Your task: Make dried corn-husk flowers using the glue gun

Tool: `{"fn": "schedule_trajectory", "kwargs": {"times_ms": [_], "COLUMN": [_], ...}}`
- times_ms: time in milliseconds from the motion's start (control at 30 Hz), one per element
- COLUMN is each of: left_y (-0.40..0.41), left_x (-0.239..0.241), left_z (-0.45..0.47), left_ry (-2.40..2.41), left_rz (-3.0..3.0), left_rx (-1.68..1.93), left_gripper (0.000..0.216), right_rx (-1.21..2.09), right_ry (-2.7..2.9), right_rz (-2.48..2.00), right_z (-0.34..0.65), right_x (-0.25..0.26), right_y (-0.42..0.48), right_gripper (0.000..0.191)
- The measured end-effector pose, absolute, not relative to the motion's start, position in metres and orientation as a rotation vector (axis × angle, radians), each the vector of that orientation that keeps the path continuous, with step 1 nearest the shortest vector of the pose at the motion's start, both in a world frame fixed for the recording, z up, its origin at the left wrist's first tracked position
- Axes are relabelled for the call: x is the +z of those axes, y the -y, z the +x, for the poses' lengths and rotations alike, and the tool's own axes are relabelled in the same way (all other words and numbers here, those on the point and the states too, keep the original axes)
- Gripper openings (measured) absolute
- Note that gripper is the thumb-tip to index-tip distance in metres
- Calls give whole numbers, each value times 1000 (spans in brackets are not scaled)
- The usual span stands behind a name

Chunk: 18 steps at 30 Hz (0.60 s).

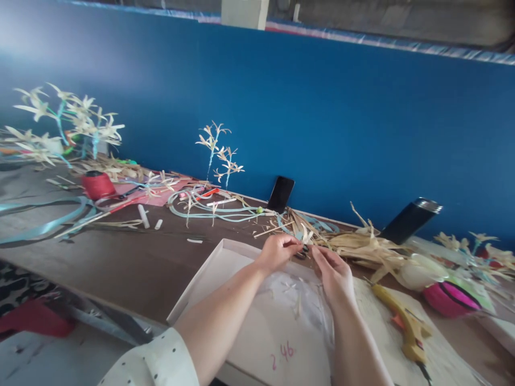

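My left hand (277, 252) and my right hand (333, 273) meet over the far edge of a shallow white box lid (209, 273). Both pinch a small pale husk flower piece (306, 236) between their fingertips. Something small and dark sits between the fingers; I cannot make it out. Loose pale bits (295, 300) lie on clear plastic inside the lid below my hands. A heap of dried husk strips (362, 246) lies just beyond my right hand.
A yellow glue gun (406, 321) lies right of my right arm. A black phone (280, 194) and a dark flask (408, 221) lean on the blue wall. Pale blue cord (209, 210), a red spool (97, 185), a pink ball (450, 299) and husk flower stems (219, 155) stand along the table.
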<state>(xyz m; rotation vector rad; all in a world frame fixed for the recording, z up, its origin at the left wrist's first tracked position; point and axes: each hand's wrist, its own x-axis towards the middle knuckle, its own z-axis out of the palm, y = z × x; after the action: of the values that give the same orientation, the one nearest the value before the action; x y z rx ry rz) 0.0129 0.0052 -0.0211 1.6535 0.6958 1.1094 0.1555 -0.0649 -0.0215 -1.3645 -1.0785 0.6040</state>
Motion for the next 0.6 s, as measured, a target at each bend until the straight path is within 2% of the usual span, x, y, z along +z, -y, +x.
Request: {"fn": "schedule_trajectory", "kwargs": {"times_ms": [167,600], "left_y": [0,5], "left_x": [-20,-20], "left_z": [14,18], "left_ry": [-700,-657], "left_rz": [1627,1587], "left_rx": [1012,945], "left_gripper": [22,16], "right_rx": [746,912], "right_ry": [857,677], "right_rz": [-1225,-1033], "right_z": [151,144], "right_x": [-22,-16], "right_y": [64,63], "right_gripper": [38,24]}}
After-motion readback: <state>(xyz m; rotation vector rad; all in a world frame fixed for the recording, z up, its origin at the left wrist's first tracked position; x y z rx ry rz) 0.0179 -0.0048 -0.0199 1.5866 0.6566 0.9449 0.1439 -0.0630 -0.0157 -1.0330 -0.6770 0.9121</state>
